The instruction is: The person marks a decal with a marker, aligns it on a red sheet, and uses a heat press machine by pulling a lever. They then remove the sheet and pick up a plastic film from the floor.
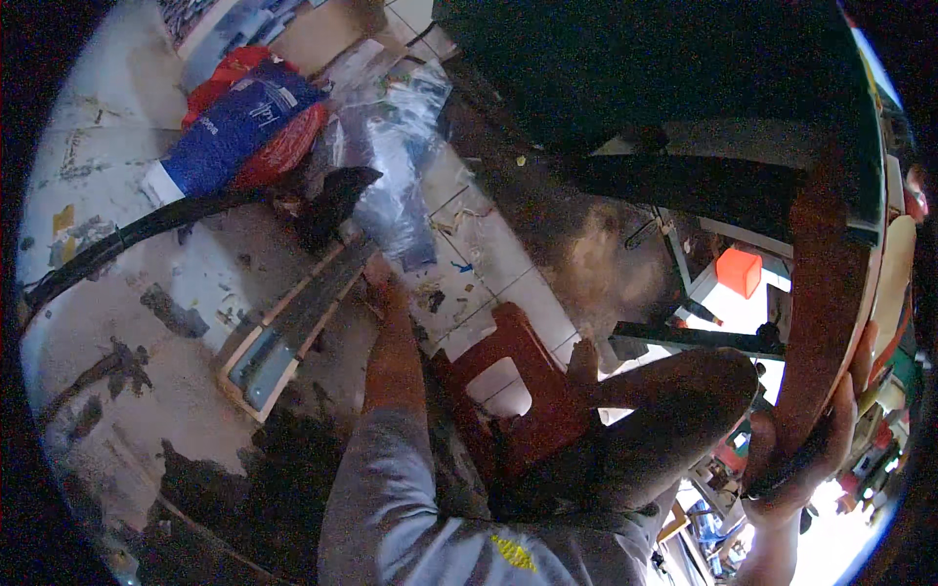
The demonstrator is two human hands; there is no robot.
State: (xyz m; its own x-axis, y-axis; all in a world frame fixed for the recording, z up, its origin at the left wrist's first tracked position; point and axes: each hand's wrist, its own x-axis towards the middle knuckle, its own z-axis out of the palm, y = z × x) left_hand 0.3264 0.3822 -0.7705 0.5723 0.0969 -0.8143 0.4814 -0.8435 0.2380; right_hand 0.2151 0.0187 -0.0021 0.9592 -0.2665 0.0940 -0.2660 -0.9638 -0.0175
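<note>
My left arm reaches forward to the floor, and my left hand is beside the end of a long wooden-edged trough or frame, next to crumpled clear plastic bags. Its fingers are dark and hard to make out. A dark pointed thing lies just beyond it. At the far right, my right hand is closed around the lower end of a long flat reddish-brown piece, which rises toward a large dark green surface. The kind of piece does not show.
A reddish-brown plastic stool with a hole stands beside my bent leg. Blue and red bags lie at the far left. A black hose-like strip crosses the stained floor. An orange-red block sits right of centre.
</note>
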